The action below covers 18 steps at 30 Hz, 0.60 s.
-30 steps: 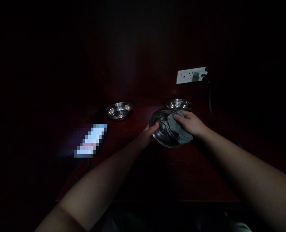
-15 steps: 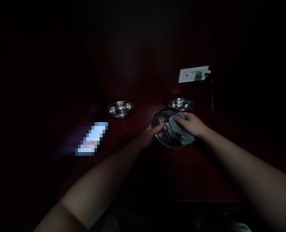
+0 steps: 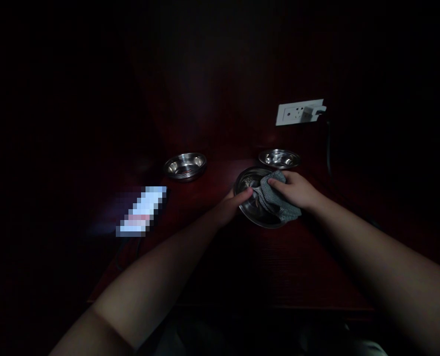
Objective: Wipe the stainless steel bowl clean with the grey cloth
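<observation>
My left hand [image 3: 231, 206] grips the left rim of a shiny metal bowl [image 3: 250, 212], thumb over the inside and the other fingers hidden beneath. The bowl is tilted, with its hollow side towards me. My right hand [image 3: 294, 188] is closed on a grey-green woven cloth [image 3: 279, 200], which lies over the bowl's right side and reaches into it. Behind them, a second metal bowl [image 3: 279, 159] rests on the dark red table [image 3: 212, 247]. Farther left sits a stack of similar metal bowls [image 3: 185, 166].
A lit phone [image 3: 141, 212], its screen blurred out, lies at the left with a cable below it. On the back wall is a white socket plate [image 3: 300, 112] holding a plug, whose dark cord [image 3: 328, 151] hangs to the table. The surroundings are very dark.
The view has shifted slightly, so everything sits a little farther right and most things a little higher. Both hands keep their hold on the bowl and the cloth, with hardly any movement between them.
</observation>
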{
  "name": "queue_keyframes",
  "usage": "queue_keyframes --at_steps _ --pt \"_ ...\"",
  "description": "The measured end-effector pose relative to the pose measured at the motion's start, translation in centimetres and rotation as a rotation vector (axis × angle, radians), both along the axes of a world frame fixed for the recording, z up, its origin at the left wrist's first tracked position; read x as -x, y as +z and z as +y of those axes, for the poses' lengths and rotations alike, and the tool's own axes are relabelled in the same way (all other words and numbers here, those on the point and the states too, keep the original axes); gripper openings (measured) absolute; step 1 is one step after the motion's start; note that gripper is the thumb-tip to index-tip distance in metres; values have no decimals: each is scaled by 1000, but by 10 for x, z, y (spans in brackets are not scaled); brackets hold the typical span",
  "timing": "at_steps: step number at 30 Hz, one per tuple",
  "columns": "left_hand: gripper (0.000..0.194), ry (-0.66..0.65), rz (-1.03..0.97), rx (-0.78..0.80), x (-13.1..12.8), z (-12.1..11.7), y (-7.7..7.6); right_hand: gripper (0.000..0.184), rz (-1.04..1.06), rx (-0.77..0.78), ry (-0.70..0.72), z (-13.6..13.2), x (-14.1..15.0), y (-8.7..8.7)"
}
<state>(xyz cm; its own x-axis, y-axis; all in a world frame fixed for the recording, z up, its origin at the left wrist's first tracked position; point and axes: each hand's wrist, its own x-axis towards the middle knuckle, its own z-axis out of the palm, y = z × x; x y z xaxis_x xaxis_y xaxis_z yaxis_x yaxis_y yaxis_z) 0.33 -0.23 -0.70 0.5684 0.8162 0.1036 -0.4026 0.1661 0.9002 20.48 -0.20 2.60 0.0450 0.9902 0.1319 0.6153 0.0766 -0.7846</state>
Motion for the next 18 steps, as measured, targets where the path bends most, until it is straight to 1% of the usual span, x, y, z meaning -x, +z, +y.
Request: queue_keyframes --at_steps 5,18 --pt "71 2 6 -8 0 1 -2 24 5 2 10 2 -1 -1" --pt "68 -2 -14 2 -2 -3 3 25 -73 -10 -11 -2 1 4"
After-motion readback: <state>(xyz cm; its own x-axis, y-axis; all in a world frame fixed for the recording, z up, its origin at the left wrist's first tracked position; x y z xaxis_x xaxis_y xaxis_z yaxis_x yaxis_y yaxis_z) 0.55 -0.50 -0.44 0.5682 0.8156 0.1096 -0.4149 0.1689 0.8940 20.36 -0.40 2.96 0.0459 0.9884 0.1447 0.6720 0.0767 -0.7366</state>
